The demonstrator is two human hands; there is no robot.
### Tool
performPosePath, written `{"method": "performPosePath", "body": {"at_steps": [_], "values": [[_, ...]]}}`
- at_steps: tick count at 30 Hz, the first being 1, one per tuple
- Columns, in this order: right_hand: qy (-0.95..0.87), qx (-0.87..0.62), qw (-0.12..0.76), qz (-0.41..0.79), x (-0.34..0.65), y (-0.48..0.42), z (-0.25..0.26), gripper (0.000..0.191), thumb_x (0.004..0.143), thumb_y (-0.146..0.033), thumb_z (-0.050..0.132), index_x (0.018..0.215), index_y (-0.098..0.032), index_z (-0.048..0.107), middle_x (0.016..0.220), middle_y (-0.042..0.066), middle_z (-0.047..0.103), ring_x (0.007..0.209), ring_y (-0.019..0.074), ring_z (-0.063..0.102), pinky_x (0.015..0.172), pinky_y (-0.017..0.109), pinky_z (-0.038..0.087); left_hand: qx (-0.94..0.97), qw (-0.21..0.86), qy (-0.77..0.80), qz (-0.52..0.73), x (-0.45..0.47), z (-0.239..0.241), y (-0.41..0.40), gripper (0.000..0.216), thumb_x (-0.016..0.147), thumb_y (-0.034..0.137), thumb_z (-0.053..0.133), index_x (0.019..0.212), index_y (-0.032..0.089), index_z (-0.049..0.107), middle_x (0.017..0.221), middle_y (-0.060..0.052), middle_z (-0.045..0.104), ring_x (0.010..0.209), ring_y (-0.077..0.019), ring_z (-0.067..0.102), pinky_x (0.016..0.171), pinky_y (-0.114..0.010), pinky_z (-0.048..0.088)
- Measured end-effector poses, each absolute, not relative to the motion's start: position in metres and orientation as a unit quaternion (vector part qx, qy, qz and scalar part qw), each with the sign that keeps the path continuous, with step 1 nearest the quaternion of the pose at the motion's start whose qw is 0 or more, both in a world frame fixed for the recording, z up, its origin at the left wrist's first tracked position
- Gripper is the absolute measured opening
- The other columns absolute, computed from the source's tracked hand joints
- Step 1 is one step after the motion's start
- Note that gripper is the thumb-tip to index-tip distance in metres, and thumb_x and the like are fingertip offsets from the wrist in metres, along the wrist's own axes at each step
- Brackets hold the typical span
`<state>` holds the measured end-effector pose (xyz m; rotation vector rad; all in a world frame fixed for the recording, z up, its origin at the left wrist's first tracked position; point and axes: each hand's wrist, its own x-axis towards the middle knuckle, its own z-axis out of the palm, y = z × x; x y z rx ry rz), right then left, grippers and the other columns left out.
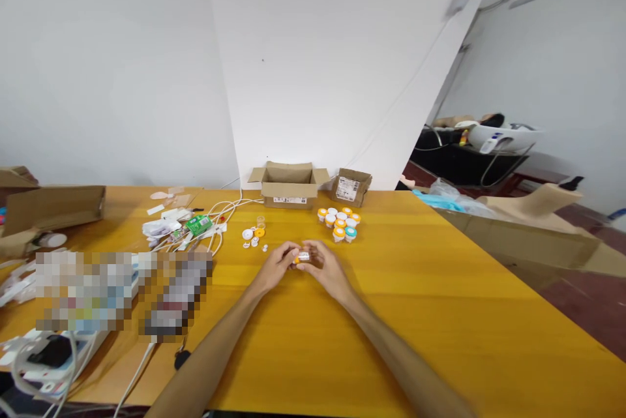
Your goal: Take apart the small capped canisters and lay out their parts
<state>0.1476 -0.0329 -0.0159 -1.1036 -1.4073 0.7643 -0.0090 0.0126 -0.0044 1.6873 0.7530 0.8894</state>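
Observation:
Above the middle of the table, my left hand and my right hand are closed around one small clear container with an orange part and a white label. The fingers hide much of it. Beyond my left hand lie loose parts: a white round cap, an orange ring, a clear cup and several small white pieces. Past my right hand stands a cluster of small containers with orange-and-white lids, one of them with a teal lid.
An open cardboard box and a smaller labelled box stand by the wall. On the left are white cables, a green packet, a blurred-out phone-like object and a power strip. The table's right edge slants past a large carton.

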Motion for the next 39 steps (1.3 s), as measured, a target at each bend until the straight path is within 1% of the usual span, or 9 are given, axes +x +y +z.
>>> {"method": "performPosePath", "body": {"at_steps": [2,5,7,15,22,29,32,36,39], "values": [[-0.575,-0.476,0.570,0.345,0.1479,-0.0310,-0.0186,0.042,0.068,-0.042,0.074,0.103,-0.023,0.059,0.095,0.002,0.066,0.083,0.0184,0.065,0.077,0.032,0.054,0.707,0.510,0.318,0.373,-0.0087,-0.0038,0.0116,0.043,0.084,0.058,0.054,0.094,0.019,0.065,0.081,-0.001,0.063,0.068,-0.0145,0.054,0.067,-0.027,0.047],[-0.588,-0.486,0.542,0.353,0.1495,-0.0310,-0.0174,0.028,0.078,-0.047,0.064,0.088,-0.021,0.062,0.079,0.001,0.066,0.073,0.0170,0.063,0.071,0.030,0.053,0.709,0.506,0.317,0.375,-0.0083,-0.0033,0.0107,0.043,0.085,0.059,0.053,0.095,0.019,0.064,0.082,-0.001,0.063,0.069,-0.0147,0.055,0.068,-0.027,0.047],[-0.607,-0.484,0.526,0.348,0.1502,-0.0327,-0.0140,0.028,0.082,-0.049,0.058,0.081,-0.021,0.062,0.074,0.000,0.066,0.070,0.0170,0.063,0.070,0.030,0.052,0.710,0.504,0.315,0.377,-0.0081,-0.0033,0.0107,0.043,0.084,0.060,0.053,0.094,0.019,0.064,0.081,-0.001,0.063,0.068,-0.0145,0.055,0.067,-0.027,0.047],[-0.609,-0.479,0.538,0.332,0.1498,-0.0351,-0.0118,0.032,0.075,-0.045,0.066,0.098,-0.024,0.060,0.095,0.003,0.067,0.081,0.0189,0.065,0.074,0.032,0.053,0.707,0.507,0.311,0.382,-0.0070,-0.0040,0.0104,0.047,0.084,0.063,0.049,0.087,0.018,0.062,0.074,0.000,0.058,0.065,-0.0137,0.052,0.065,-0.027,0.045],[-0.614,-0.490,0.516,0.342,0.1503,-0.0345,-0.0118,0.033,0.082,-0.055,0.056,0.082,-0.022,0.059,0.077,0.002,0.067,0.071,0.0188,0.064,0.069,0.032,0.052,0.709,0.505,0.310,0.382,-0.0069,-0.0047,0.0088,0.042,0.087,0.058,0.050,0.090,0.018,0.063,0.075,0.001,0.059,0.065,-0.0131,0.052,0.067,-0.026,0.044],[-0.611,-0.476,0.530,0.347,0.1502,-0.0347,-0.0138,0.038,0.074,-0.056,0.066,0.092,-0.024,0.059,0.089,0.002,0.066,0.075,0.0182,0.063,0.069,0.030,0.051,0.705,0.510,0.314,0.380,-0.0058,-0.0088,0.0105,0.046,0.086,0.062,0.047,0.090,0.018,0.062,0.079,0.000,0.060,0.066,-0.0132,0.051,0.066,-0.026,0.044],[-0.591,-0.484,0.538,0.355,0.1510,-0.0331,-0.0159,0.042,0.074,-0.060,0.065,0.094,-0.024,0.057,0.085,0.001,0.066,0.073,0.0182,0.063,0.066,0.030,0.051,0.706,0.507,0.318,0.378,-0.0055,-0.0096,0.0104,0.045,0.086,0.060,0.047,0.092,0.018,0.062,0.080,0.000,0.061,0.068,-0.0137,0.052,0.067,-0.027,0.044],[-0.599,-0.494,0.527,0.345,0.1522,-0.0329,-0.0154,0.042,0.078,-0.064,0.057,0.082,-0.023,0.059,0.076,0.002,0.066,0.069,0.0184,0.062,0.067,0.031,0.051,0.708,0.500,0.321,0.382,-0.0061,-0.0081,0.0093,0.041,0.087,0.057,0.049,0.092,0.019,0.062,0.078,0.000,0.059,0.068,-0.0142,0.053,0.070,-0.027,0.045],[-0.609,-0.488,0.520,0.348,0.1524,-0.0340,-0.0141,0.041,0.077,-0.063,0.060,0.083,-0.023,0.060,0.076,0.001,0.066,0.069,0.0183,0.061,0.066,0.031,0.050,0.706,0.503,0.318,0.384,-0.0065,-0.0070,0.0087,0.039,0.086,0.056,0.050,0.091,0.018,0.062,0.078,0.000,0.059,0.068,-0.0140,0.053,0.070,-0.028,0.045]]}}
